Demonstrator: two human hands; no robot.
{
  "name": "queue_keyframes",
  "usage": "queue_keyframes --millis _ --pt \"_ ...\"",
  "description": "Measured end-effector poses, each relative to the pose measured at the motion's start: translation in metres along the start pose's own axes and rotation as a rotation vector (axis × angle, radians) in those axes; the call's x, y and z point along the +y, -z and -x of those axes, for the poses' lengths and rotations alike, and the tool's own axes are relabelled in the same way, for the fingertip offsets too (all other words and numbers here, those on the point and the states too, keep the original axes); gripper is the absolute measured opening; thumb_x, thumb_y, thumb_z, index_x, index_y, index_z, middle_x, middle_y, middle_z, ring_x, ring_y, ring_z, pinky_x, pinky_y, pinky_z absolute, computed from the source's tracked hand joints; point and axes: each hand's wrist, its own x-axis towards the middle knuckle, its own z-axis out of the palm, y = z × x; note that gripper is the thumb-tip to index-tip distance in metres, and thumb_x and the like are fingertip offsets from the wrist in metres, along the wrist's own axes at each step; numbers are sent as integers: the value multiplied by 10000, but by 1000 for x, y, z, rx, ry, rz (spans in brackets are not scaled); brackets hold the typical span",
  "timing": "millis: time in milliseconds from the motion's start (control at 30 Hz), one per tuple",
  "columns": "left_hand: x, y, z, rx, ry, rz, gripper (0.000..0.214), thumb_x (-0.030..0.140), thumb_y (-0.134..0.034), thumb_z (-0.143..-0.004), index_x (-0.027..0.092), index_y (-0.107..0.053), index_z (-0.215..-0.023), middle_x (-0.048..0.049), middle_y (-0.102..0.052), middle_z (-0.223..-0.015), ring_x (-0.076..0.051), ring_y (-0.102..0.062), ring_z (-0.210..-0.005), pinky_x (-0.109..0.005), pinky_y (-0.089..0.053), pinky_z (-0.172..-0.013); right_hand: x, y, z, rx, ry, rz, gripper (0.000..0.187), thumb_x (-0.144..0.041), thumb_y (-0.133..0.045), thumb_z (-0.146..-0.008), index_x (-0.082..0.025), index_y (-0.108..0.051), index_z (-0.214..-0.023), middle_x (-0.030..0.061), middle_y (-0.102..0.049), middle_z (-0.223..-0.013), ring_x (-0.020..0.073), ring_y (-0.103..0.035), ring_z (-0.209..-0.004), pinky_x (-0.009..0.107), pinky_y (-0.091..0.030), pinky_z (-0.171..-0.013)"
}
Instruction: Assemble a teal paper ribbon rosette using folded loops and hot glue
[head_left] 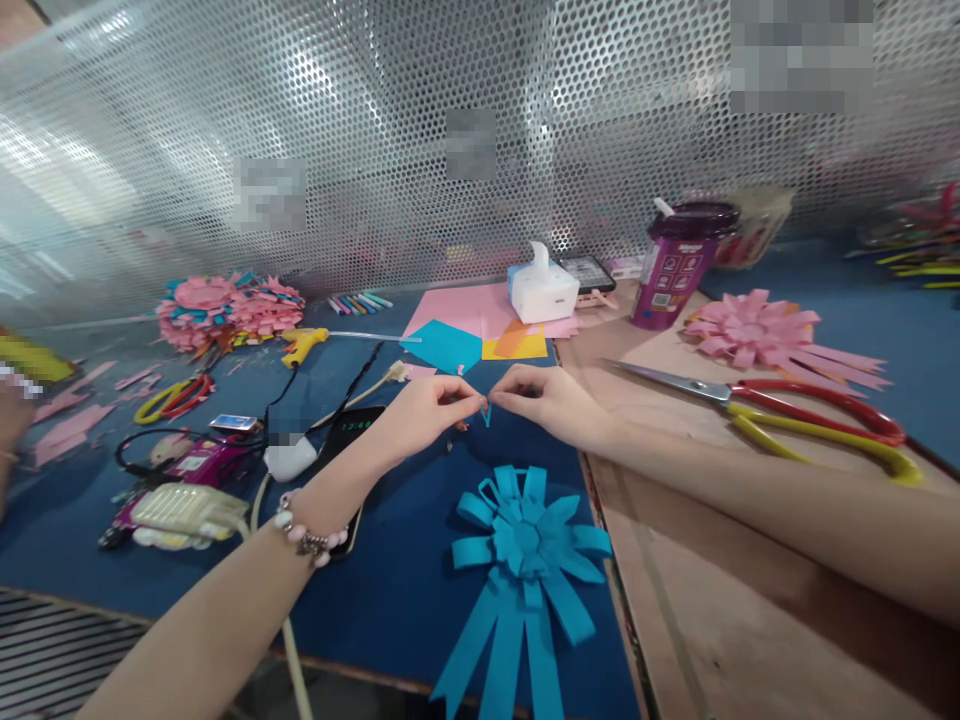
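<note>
Fingertips of my left hand (439,405) and my right hand (536,395) meet above the blue table, pinching a small folded blue paper strip (487,415) between them. A bead bracelet (311,535) circles my left wrist. Below the hands lies a blue paper rosette (529,540) with looped petals and long ribbon tails. Just beyond the fingers is a sheet of blue paper (442,345), beside a yellow paper piece (517,345). Large scissors (750,395) with red and yellow handles rest to the right, partly behind my right forearm.
A yellow glue gun (304,345), a phone (360,430) and a power strip (187,510) with cables sit on the left. Pink paper flowers (225,310) stand behind. A tissue pack (541,290), purple cup (675,265) and pink rosette (765,330) are farther back. Another person's hand (11,410) shows at far left.
</note>
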Motion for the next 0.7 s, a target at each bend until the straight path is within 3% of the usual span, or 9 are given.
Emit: queue_keyframes --millis 167,333,433,500,567,633,700 --pt "0 0 1 4 -24 -8 208 361 -617 -811 171 -682 -756 -11 -637 -680 -130 -577 -641 -225 -420 -570 -1 1 1 -16 22 28 140 -288 -634 -793 -166 -692 -758 16 -668 -803 144 -606 -778 285 -447 -752" --pt "7 -6 7 11 -5 -14 195 336 -616 -807 174 -701 -741 -13 -643 -661 -118 -544 -599 -215 -365 -519 -3 1 1 -59 8 11 182 -324 -603 -832 -171 -702 -832 28 -695 -878 166 -627 -861 306 -452 -817" --pt "11 7 1 79 -20 28 193 337 -638 -791 173 -722 -735 -27 -654 -673 -126 -556 -619 -213 -361 -503 -2 1 0 -44 -38 1 227 -340 -560 -873 -175 -707 -924 41 -698 -978 170 -626 -936 305 -451 -846" --pt "7 36 -12 221 -13 105 201 348 -661 -778 161 -731 -772 -47 -674 -727 -142 -585 -670 -213 -389 -519 -1 1 0 -28 -51 39 230 -310 -528 -894 -176 -710 -939 44 -689 -1010 160 -625 -939 296 -451 -847" --pt "-4 81 -27 449 -25 218 189 309 -662 -781 138 -716 -839 -68 -690 -860 -158 -617 -786 -212 -431 -573 2 1 0 -15 -52 68 229 -268 -504 -905 -174 -711 -934 46 -683 -1017 149 -630 -914 286 -458 -836" --pt "-22 129 -38 613 69 268 163 251 -604 -831 125 -676 -904 -59 -684 -934 -146 -623 -819 -231 -480 -663 3 0 0 -4 -48 86 232 -238 -490 -906 -168 -710 -929 49 -682 -1011 147 -635 -898 284 -465 -828" --pt "-42 168 -40 659 117 234 202 254 -527 -908 101 -633 -986 -71 -657 -972 -148 -614 -825 -282 -508 -712 4 0 0 3 -41 116 236 -217 -484 -903 -164 -713 -923 53 -684 -999 154 -636 -908 288 -465 -835"
